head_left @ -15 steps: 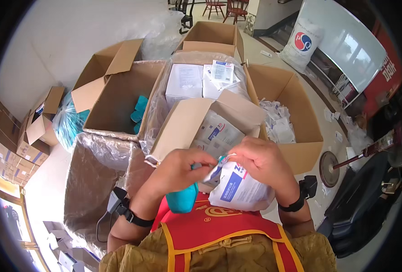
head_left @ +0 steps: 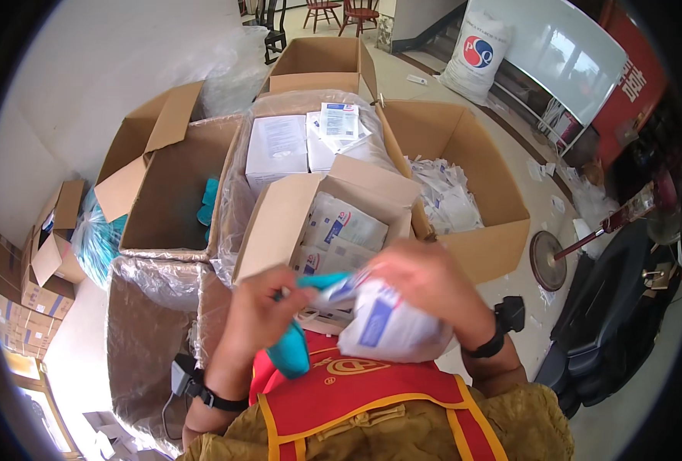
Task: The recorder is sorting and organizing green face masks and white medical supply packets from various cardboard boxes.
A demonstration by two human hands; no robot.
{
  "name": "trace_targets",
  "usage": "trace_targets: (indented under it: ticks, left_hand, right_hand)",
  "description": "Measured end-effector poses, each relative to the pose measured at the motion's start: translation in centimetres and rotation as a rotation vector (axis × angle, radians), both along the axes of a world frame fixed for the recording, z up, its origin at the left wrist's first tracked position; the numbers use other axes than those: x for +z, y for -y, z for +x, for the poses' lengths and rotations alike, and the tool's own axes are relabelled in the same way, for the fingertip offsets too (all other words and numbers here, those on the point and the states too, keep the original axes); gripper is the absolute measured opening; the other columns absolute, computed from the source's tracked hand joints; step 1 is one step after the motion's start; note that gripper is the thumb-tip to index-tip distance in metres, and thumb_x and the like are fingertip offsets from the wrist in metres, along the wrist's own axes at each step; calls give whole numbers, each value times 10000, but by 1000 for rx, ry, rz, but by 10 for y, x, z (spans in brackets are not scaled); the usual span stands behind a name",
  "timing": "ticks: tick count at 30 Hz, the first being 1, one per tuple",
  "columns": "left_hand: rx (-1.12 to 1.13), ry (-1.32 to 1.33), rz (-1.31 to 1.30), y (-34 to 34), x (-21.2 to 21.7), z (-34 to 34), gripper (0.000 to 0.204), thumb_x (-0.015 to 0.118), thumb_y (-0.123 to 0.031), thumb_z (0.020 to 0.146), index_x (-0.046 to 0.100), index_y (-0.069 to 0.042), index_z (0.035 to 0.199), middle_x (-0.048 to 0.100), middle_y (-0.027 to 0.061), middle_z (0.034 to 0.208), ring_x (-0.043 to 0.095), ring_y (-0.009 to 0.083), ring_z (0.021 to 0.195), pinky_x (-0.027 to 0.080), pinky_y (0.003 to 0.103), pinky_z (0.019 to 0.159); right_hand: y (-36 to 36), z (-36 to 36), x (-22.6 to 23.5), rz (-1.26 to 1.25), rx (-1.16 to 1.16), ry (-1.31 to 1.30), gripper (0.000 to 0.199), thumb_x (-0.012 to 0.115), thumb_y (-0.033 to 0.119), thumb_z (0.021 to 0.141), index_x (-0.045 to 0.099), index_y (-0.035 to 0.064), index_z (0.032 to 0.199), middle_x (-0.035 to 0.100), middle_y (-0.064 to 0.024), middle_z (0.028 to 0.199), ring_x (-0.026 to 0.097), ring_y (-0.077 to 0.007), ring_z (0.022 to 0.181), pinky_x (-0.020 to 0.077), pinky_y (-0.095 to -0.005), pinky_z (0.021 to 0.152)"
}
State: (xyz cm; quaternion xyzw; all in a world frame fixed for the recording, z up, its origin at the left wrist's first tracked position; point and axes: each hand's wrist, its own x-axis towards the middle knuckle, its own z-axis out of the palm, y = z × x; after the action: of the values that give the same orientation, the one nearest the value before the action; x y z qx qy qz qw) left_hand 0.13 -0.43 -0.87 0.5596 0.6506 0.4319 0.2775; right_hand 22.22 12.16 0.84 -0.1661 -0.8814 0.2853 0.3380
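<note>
Both my hands work in front of my chest, above a red apron with yellow trim. My left hand (head_left: 258,309) pinches a teal face mask (head_left: 288,352); part of it hangs below the fingers and a strip stretches toward the packet. My right hand (head_left: 427,278), slightly blurred, grips the top of a white packet (head_left: 394,326) with a blue printed panel. The packet's upper edge looks torn, and the mask's strip reaches to it. Just beyond my hands stands an open carton (head_left: 278,223) with several white printed packets (head_left: 348,224) inside.
Farther back, a plastic-lined box holds white cartons (head_left: 277,150). To the right, a large cardboard box (head_left: 485,250) contains loose white wrappers (head_left: 447,196). Teal masks (head_left: 209,201) lie in a left box (head_left: 173,215). A plastic-lined box (head_left: 152,330) stands near my left arm.
My left hand has moved left and away from the right, drawing the teal mask out from the packet. The whole view has shifted a little.
</note>
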Motion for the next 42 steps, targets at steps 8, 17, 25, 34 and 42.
trace_targets:
  ticks: [8,17,25,34,42]
  left_hand:
    - [306,532,343,15,10,-52,106,650,44,814,569,-20,793,612,63,967,524,81,756,418,205,639]
    - [346,842,157,1,-2,-37,147,693,-7,805,572,-78,762,550,-28,662,478,39,522,342,189,462]
    - [212,824,158,-18,-5,-20,166,680,9,828,554,-66,749,579,-20,732,497,41,672,387,192,604]
    - [280,951,168,-10,-23,-22,156,659,17,839,524,-52,799,607,16,725,566,73,638,443,199,583]
    - [451,1123,0,7,-102,-45,122,643,-73,875,537,-80,817,612,55,695,576,119,638,455,216,570]
  right_hand:
    - [-152,134,-30,-665,-513,-491,86,620,136,906,603,56,880,637,-3,787,579,-65,644,480,-227,594]
    - [-359,213,-92,-840,-642,-674,438,541,313,967,487,25,1291,582,-93,1214,542,-193,1128,450,-350,931]
    - [-156,36,-34,-634,-261,-284,493,576,273,941,447,27,1348,539,-159,1289,521,-225,1198,401,-357,1023]
    - [8,-43,-31,-664,211,130,346,550,74,936,500,35,1276,652,-70,1043,618,-115,931,502,-270,812]
    - [31,-52,-99,-970,228,71,360,507,144,977,447,40,1316,586,-114,1183,591,-199,1038,478,-308,880]
